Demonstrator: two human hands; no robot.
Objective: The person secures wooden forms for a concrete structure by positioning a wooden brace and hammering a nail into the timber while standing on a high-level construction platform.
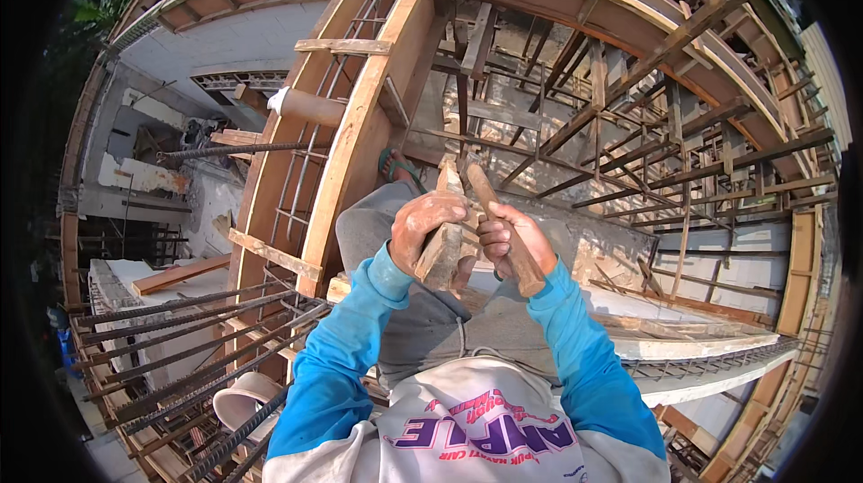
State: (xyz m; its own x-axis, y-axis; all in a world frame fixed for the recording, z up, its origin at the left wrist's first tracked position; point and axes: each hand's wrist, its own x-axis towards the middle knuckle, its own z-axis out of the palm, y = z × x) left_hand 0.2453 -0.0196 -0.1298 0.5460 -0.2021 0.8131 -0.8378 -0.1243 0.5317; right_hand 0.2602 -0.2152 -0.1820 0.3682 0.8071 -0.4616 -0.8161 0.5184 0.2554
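Observation:
My left hand (430, 224) grips a short, rough piece of wood (440, 256) above my lap. My right hand (514, 242) is closed around the thick wooden handle of a hammer (482, 184). The hammer's dark head is at the far end, close beside the wood's far tip; whether they touch I cannot tell. Both hands are side by side in front of my body. My foot in a green sandal (400, 166) rests at the timber formwork just beyond the left hand.
Left of me runs a long formwork trough (360, 132) with steel bars inside and short crosspieces (274, 251) over it. A white pipe (310, 108) crosses it. Thick rebars (180, 335) jut out at lower left near a pale bucket (247, 402). Timber props (629, 123) stand far below at right.

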